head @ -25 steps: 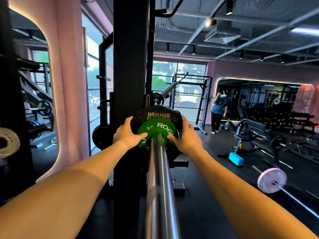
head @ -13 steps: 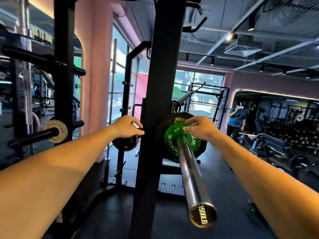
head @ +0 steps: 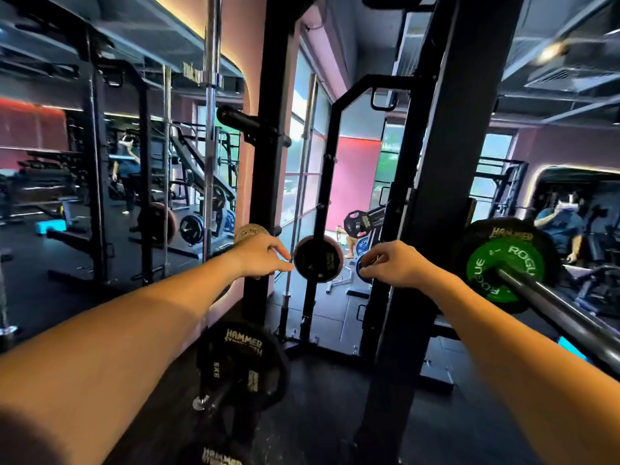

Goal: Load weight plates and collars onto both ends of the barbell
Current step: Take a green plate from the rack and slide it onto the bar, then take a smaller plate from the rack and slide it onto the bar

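Observation:
The barbell sleeve point(head: 550, 303) runs in from the right, carrying a green Rogue plate point(head: 500, 271) with a black Hammer plate point(head: 510, 231) behind it. My left hand point(head: 263, 256) reaches forward with straight fingers, its tips at the left rim of a small black plate point(head: 318, 260) stored on a rack peg. My right hand point(head: 391, 265) hangs with loosely curled fingers in front of a blue plate point(head: 360, 268) beside the upright; whether it touches that plate is unclear. Neither hand holds anything that I can see. No collar is visible.
Two black rack uprights point(head: 268, 162) point(head: 436, 196) stand ahead. A black 5 kg Hammer plate point(head: 241, 364) sits on a low peg at the bottom centre. A tan plate point(head: 250, 231) shows behind my left hand. A person point(head: 560, 226) stands far right. A mirror fills the left.
Both hands left the green plate on the barbell and swung left toward the rack's storage pegs. My view turned left, so the barbell now lies at the right edge.

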Motion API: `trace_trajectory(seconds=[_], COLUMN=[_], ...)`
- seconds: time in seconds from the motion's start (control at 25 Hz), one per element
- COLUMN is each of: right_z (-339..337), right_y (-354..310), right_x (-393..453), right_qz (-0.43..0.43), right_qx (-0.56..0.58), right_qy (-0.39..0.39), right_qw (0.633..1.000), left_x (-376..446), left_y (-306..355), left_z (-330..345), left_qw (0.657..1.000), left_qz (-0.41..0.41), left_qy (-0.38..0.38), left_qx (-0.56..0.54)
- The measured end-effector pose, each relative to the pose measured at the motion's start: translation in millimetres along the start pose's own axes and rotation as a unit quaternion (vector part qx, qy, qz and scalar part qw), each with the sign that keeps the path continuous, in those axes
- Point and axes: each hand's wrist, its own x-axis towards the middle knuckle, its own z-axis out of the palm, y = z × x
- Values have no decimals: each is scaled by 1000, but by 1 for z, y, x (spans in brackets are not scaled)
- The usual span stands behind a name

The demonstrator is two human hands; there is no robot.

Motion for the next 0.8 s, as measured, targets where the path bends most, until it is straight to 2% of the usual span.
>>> trace_trajectory(seconds=[0.12,0.4,0.64,0.8], right_z=[46,126,191,228], right_y=[-36,-80,-81,-71], right_x=[22,107,227,303], right_qz=[-17,-27,-17,36], right_qx=[15,58,95,127], right_qy=[-26,-63,-51,-17], right_qw=[999,996,994,991], left_x=[-3,37,138,221], left_y=[-52,-139,-217,-260], left_z=[-36,-83,-99,-90], left_qw=[999,998,997,995], left_qz=[-37,-60,-70,-97], left_qy=[5,27,35,12], left_qx=[-12,3,9,-5])
